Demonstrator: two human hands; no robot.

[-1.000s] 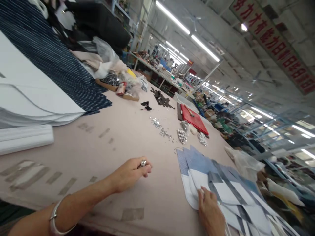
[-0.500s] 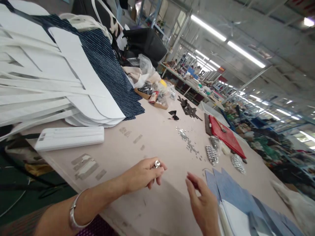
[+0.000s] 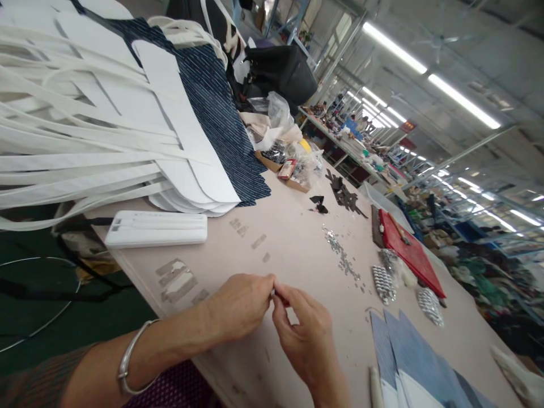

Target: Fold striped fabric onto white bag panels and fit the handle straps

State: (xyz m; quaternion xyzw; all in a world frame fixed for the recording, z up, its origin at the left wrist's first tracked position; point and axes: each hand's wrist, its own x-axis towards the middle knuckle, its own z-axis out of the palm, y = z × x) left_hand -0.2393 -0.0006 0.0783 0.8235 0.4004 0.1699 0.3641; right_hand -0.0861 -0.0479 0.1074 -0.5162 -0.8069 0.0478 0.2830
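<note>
My left hand [image 3: 244, 303] is closed over the table [image 3: 323, 328], its thumb side turned towards my other hand. A small shiny silver metal piece showed at its fingertips a moment ago; now the fingers hide it. Fingertips of my right hand [image 3: 304, 323] pinch together and meet the left hand's at one spot. Whatever lies between them is too small and covered to make out. Beyond the hands, small silver metal bits [image 3: 342, 255] are scattered on the tabletop.
White panels [image 3: 191, 153] with long straps lie on dark blue striped fabric [image 3: 221, 113] at the left. Near them is a white flat case [image 3: 157, 228]. At the right are a red slab [image 3: 412, 249], silver packs [image 3: 383, 283] and blue fabric pieces [image 3: 419, 345].
My right hand has moved left and its fingertips have closed, meeting my left hand. The silver piece has gone out of sight between the fingers. The view has shifted slightly.
</note>
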